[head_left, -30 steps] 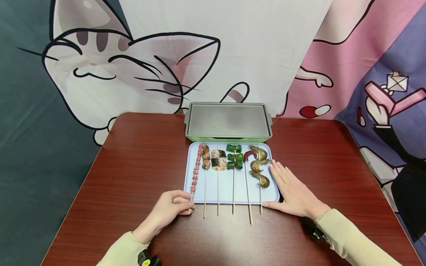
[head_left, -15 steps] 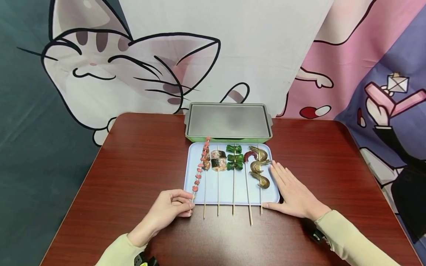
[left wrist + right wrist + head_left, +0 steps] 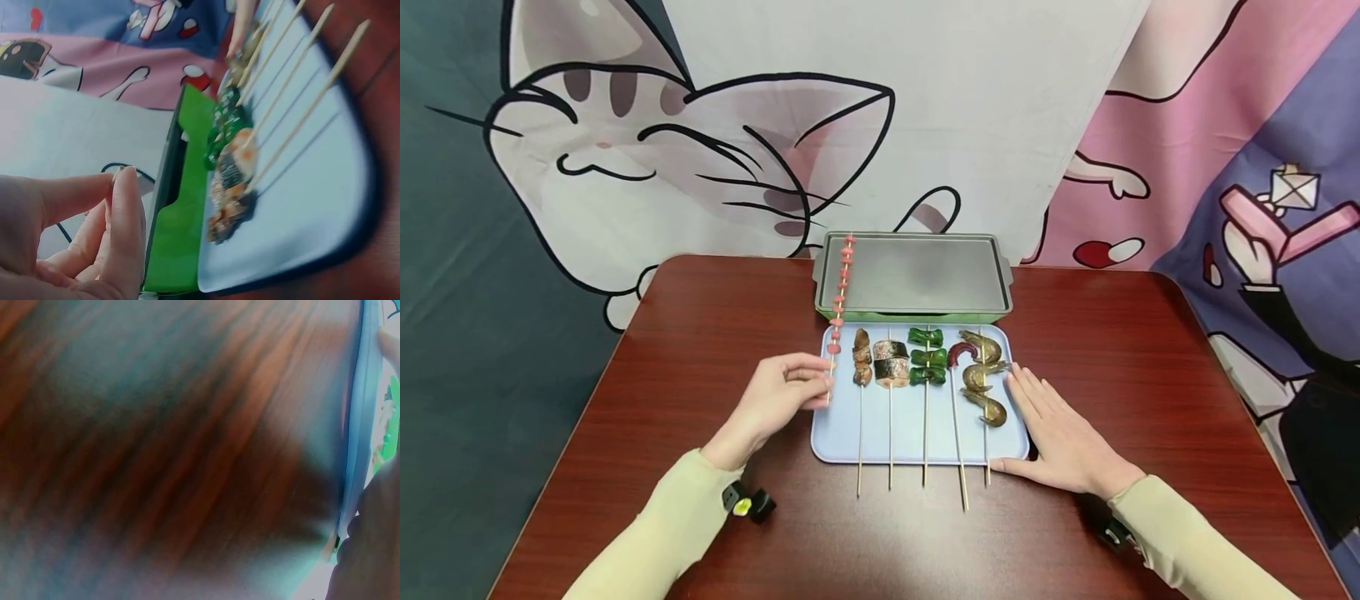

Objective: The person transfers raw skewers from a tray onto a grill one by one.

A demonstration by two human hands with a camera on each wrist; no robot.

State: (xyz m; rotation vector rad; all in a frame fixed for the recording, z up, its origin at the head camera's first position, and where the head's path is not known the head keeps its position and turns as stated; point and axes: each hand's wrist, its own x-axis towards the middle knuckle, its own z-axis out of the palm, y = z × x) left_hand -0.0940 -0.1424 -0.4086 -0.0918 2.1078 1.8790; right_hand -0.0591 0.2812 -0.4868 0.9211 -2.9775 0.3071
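My left hand (image 3: 778,400) pinches the bare stick end of a skewer threaded with small pink pieces (image 3: 842,283). The skewer's far end is over the left side of a grey rectangular griddle (image 3: 932,271) with a green base. In the left wrist view the fingertips of the left hand (image 3: 94,231) meet on the stick. On the light blue tray (image 3: 876,437) lie several skewers: browned chunks (image 3: 862,358), fish (image 3: 892,364), green pepper (image 3: 927,357), a dark red tentacle (image 3: 962,350) and shrimp (image 3: 985,377). My right hand (image 3: 1063,433) rests against the tray's right edge, fingers straight.
The griddle stands directly behind the tray on a brown wooden table (image 3: 700,333). A cartoon-printed cloth (image 3: 985,100) hangs behind the table. Several skewer sticks jut over the tray's front edge.
My left hand has lifted the pink skewer from the tray's left side and moved it forward, over the griddle's left side. The right hand has stayed in place.
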